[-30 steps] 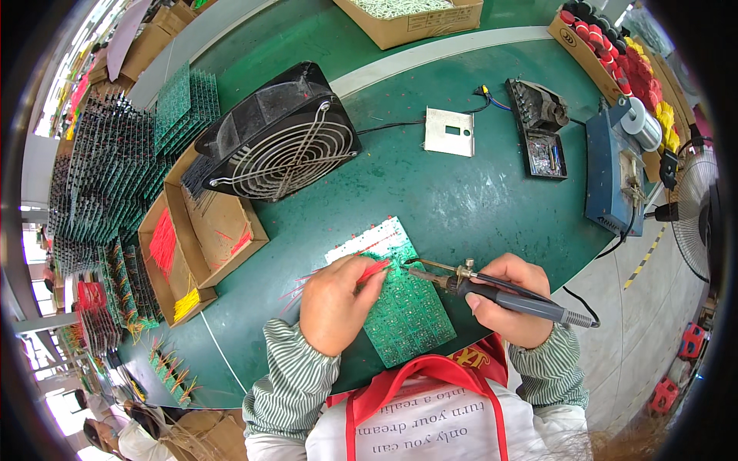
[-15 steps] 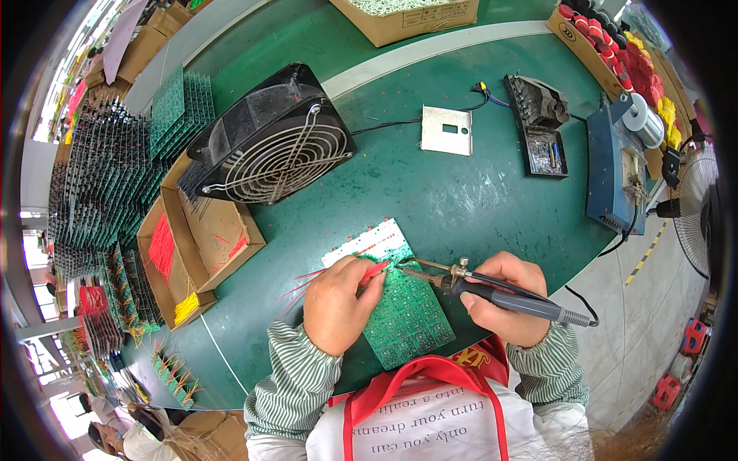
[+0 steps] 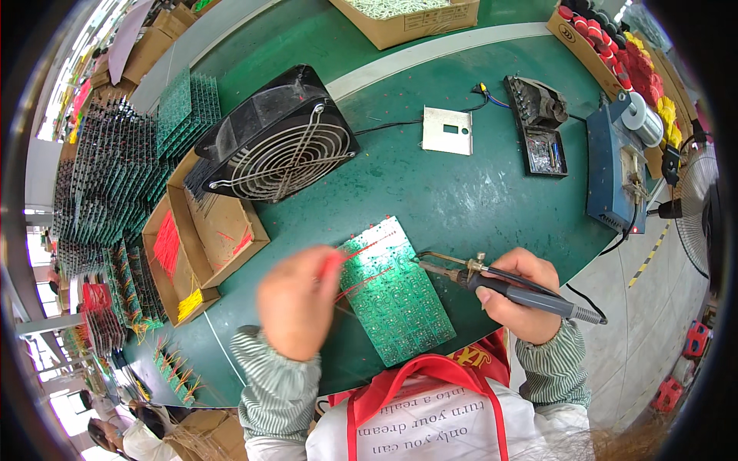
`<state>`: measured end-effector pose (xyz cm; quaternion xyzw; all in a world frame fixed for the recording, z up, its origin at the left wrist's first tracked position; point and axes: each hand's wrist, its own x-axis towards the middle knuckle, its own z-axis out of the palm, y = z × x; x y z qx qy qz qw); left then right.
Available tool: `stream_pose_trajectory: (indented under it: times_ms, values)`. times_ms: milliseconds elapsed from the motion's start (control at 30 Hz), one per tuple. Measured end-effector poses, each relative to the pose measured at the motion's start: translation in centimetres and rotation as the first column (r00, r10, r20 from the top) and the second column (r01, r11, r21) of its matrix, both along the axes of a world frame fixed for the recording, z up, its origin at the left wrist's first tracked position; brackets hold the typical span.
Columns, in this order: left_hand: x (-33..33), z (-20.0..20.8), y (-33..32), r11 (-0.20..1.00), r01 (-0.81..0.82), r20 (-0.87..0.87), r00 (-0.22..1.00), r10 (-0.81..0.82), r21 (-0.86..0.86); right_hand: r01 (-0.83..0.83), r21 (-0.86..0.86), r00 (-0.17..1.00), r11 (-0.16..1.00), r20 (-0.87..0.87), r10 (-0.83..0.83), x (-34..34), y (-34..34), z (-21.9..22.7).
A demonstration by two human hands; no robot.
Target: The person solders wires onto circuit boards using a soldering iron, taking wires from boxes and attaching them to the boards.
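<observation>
A green circuit board panel (image 3: pixel 400 307) lies at an angle on the green bench in front of me. Several thin red wires (image 3: pixel 361 286) run over its left edge. My left hand (image 3: pixel 296 303), smeared by motion, is just left of the panel, closed with red wires (image 3: pixel 330 269) pinched at its fingertips. My right hand (image 3: pixel 526 296) is wrapped round a grey-handled soldering iron (image 3: pixel 515 294) with a thin brass solder-feed tube fixed beside it. The iron's tip points left, near the panel's upper right edge; contact is hard to tell.
A black fan with a wire guard (image 3: pixel 288 157) stands at upper left, by a cardboard box (image 3: pixel 207 288) of red and yellow wires. Stacked boards (image 3: pixel 108 184) fill the far left. A metal plate (image 3: pixel 447 131), a black tray (image 3: pixel 547 157) and a blue soldering unit (image 3: pixel 607 173) stand rightward.
My left hand has moved left off the panel with the red wires. The soldering iron has drawn back slightly to the right. More of the panel shows.
</observation>
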<state>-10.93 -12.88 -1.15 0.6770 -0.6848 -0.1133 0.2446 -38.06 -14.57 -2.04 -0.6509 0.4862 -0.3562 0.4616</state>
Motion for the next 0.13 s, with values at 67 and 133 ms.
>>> stream_pose_trajectory:
  times_ms: [67, 133]
  values:
    - [-1.5, -0.4, -0.1, 0.988, 0.129, -0.065, 0.990, -0.124, 0.083, 0.040, 0.012, 0.999, 0.999, 0.010, -0.040, -0.2, 0.1, 0.2]
    - [-2.4, -1.8, -0.5, 0.968, 0.210, -0.127, 0.973, -0.193, 0.139, 0.036, 0.037, 0.999, 0.999, 0.000, -0.036, -0.5, 0.0, 0.2]
